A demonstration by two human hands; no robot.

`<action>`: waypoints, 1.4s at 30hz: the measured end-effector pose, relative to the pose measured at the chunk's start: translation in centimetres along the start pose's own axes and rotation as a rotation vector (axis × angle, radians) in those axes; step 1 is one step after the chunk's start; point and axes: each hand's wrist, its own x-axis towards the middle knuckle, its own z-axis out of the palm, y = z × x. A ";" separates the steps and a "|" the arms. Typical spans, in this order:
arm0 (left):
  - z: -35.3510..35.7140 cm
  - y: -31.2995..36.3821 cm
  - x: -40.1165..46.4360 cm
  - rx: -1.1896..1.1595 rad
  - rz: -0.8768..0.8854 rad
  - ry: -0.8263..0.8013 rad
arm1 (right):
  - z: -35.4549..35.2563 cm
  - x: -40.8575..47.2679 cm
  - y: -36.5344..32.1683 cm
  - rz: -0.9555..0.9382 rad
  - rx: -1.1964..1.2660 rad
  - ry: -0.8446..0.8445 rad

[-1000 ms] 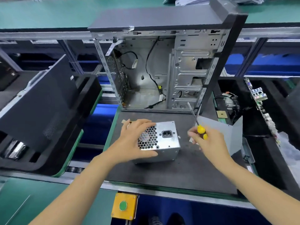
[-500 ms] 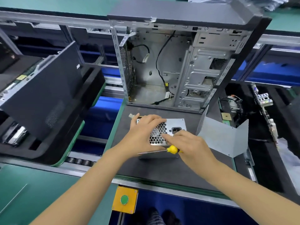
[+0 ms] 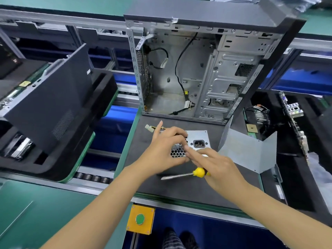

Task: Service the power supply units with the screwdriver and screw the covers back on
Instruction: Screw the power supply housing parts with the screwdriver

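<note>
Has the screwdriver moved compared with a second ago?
Yes. The screwdriver, held in the right hand, stood upright to the right of the power supply before; now it lies nearly flat along the unit's near edge, tip pointing left.

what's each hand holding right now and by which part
The right hand holds the screwdriver by its yellow handle, shaft pointing left. The left hand grips the power supply unit over its fan-grille end.
</note>
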 end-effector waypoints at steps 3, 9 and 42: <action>-0.2 0.3 0.5 -0.021 -0.050 -0.053 | -0.4 0.0 0.1 0.200 0.238 -0.052; -0.5 0.8 1.1 -0.063 -0.104 -0.096 | -2.8 1.9 0.2 0.297 0.252 -0.143; -0.5 1.4 0.7 -0.065 -0.125 -0.099 | -11.9 10.9 -2.7 0.015 -0.692 -0.746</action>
